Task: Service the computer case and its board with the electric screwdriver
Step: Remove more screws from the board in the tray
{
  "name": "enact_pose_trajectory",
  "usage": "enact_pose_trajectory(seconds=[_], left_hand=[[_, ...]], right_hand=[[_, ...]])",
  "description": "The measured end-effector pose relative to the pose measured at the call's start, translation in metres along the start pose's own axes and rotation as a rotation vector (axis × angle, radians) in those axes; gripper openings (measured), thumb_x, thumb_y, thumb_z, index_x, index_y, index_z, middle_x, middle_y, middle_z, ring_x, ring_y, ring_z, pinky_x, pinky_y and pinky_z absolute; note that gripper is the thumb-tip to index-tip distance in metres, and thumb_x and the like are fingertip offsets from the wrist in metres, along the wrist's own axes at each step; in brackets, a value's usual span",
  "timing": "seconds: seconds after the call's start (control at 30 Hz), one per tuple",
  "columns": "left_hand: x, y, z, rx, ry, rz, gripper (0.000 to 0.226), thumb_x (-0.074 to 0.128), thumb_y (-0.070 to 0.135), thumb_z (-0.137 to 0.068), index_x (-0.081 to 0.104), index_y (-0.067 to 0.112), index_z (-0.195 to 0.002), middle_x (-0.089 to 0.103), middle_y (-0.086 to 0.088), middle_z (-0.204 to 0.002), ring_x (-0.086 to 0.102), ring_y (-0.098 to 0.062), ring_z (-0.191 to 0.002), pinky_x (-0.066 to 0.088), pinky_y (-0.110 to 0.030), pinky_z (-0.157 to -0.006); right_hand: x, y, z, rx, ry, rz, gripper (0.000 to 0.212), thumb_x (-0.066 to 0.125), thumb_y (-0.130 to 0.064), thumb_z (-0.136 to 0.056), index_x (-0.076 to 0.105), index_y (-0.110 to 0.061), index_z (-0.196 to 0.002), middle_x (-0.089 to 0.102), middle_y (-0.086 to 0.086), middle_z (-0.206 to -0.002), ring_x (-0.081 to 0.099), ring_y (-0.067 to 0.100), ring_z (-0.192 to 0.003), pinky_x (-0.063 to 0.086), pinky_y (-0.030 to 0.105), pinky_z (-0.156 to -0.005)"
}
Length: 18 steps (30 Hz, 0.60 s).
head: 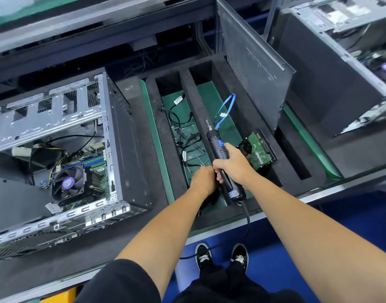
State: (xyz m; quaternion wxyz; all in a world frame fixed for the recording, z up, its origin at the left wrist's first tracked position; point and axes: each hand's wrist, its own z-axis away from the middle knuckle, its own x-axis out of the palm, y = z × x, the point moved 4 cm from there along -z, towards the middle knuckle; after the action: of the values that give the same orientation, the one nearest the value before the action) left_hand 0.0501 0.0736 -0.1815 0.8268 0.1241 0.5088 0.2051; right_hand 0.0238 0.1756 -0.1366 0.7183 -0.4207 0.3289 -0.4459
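Note:
An open computer case (120, 136) lies on its side at the left, showing its board (95, 171) and a black cooler fan (67, 184). My right hand (233, 165) grips the black electric screwdriver (218, 149) over the foam tray, its bit pointing away from me. My left hand (202, 179) sits right beside it with fingers curled down at the tray's green floor; what they hold is hidden. The screwdriver's cord hangs down past the bench edge.
The black foam tray (192, 92) has slots holding black cables (183, 136), a blue cable (228, 108) and a hard drive (260, 149) with green board up. A grey side panel (253, 68) leans at the tray's right. Another open case (345, 51) stands far right.

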Motion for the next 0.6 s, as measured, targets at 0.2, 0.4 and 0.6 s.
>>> enact_pose_trajectory(seconds=[0.2, 0.4, 0.6], left_hand=[[-0.001, -0.005, -0.001, -0.068, -0.047, 0.037, 0.016, 0.046, 0.005, -0.086, 0.06, 0.005, -0.094, 0.062, -0.015, -0.101, 0.06, -0.033, -0.093, 0.049, -0.036, -0.075], [-0.024, -0.012, -0.007, -0.23, 0.031, 0.11, 0.015, 0.055, 0.009, -0.085, 0.059, 0.0, -0.096, 0.062, -0.018, -0.101, 0.061, -0.035, -0.092, 0.045, -0.033, -0.066], [-0.014, -0.009, -0.003, -0.138, -0.019, -0.032, 0.02, 0.049, 0.002, -0.086, 0.06, 0.002, -0.102, 0.062, -0.017, -0.104, 0.061, -0.034, -0.094, 0.049, -0.035, -0.072]], right_hand=[[0.0, -0.001, 0.0, -0.002, -0.013, 0.008, 0.025, 0.061, 0.0, -0.078, 0.048, -0.004, -0.098, 0.059, 0.015, -0.065, 0.056, 0.027, -0.045, 0.052, 0.034, -0.048], [-0.001, 0.0, -0.001, 0.008, -0.039, -0.011, 0.034, 0.062, 0.0, -0.078, 0.048, 0.0, -0.109, 0.058, 0.015, -0.065, 0.054, 0.027, -0.047, 0.053, 0.035, -0.048], [0.0, 0.0, -0.001, 0.012, -0.038, -0.013, 0.033, 0.062, 0.0, -0.078, 0.048, -0.001, -0.108, 0.058, 0.013, -0.062, 0.053, 0.027, -0.047, 0.052, 0.035, -0.049]])
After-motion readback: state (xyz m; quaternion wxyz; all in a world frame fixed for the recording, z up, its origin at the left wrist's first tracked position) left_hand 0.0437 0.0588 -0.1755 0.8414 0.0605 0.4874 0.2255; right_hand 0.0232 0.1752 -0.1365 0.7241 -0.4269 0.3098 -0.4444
